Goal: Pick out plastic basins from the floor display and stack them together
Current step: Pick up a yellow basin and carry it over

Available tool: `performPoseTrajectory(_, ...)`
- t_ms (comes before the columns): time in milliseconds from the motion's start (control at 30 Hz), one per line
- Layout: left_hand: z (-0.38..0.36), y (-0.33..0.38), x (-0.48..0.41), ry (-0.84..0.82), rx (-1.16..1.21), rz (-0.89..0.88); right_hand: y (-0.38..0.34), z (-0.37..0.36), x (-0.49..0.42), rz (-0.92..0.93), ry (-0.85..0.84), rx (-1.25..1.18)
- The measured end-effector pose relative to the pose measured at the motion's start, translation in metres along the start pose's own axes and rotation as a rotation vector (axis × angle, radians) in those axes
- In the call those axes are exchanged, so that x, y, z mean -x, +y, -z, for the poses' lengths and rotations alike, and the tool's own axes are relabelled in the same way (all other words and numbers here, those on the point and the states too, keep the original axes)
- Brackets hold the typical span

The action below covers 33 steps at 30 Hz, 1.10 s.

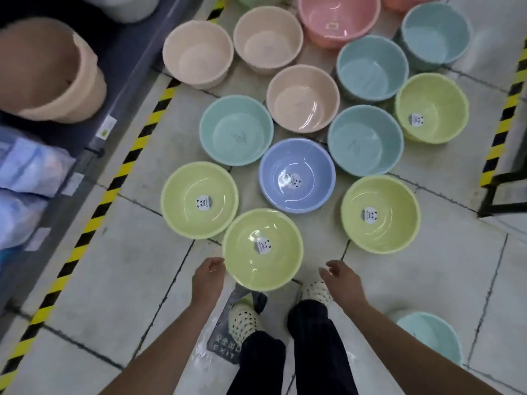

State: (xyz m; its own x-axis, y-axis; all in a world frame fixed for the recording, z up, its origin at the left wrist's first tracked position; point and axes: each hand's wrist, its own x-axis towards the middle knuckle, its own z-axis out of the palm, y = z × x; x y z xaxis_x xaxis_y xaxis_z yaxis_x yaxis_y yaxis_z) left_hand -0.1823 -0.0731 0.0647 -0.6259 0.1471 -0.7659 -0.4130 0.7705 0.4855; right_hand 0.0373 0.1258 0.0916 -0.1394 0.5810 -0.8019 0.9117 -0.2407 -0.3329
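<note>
Tiled floor, hazard tape; "EXIT" sticker near green basin — left hand at rim, grip unclear; right hand relaxed.

The pale tiled floor carries upright basins set close together; yellow-green basins toward the bottom, a blue basin at centre, teal basins, beige basins and a pink basin above; black-and-yellow tape runs diagonally at left; a lone teal basin sits lower right.
</note>
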Motion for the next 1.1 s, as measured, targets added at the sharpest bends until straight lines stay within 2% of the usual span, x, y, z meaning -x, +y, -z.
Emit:
performPoseTrajectory(133, -0.007, -0.024, -0.052, 0.041, -0.089, 0.082, -0.002, -0.040, -0.055, 0.023, -0.023, 0.104)
performPoseTrajectory(300, -0.029, -0.071, -0.127, -0.017, -0.245, 0.130, 0.010, -0.097, -0.134, 0.038, -0.022, 0.162)
performPoseTrajectory(433, -0.057, -0.108, -0.181, -0.033, -0.232, 0.159, 0.033, -0.134, -0.193, 0.013, 0.022, 0.189)
performPoseTrajectory(633, -0.104, -0.146, -0.226, 0.011, -0.262, 0.118, 0.066, -0.165, -0.267, -0.071, -0.054, 0.225)
performPoseTrajectory(800, -0.109, -0.147, -0.225, 0.067, -0.370, 0.088, 0.072, -0.161, -0.273, -0.007, -0.080, 0.321)
performPoseTrajectory(933, -0.095, -0.131, -0.189, 0.018, -0.342, 0.094, 0.056, -0.132, -0.239, -0.006, -0.148, 0.357)
performPoseTrajectory(1100, -0.058, -0.078, -0.128, 0.069, -0.260, 0.067, 0.012, -0.078, -0.182, 0.037, -0.212, 0.394)
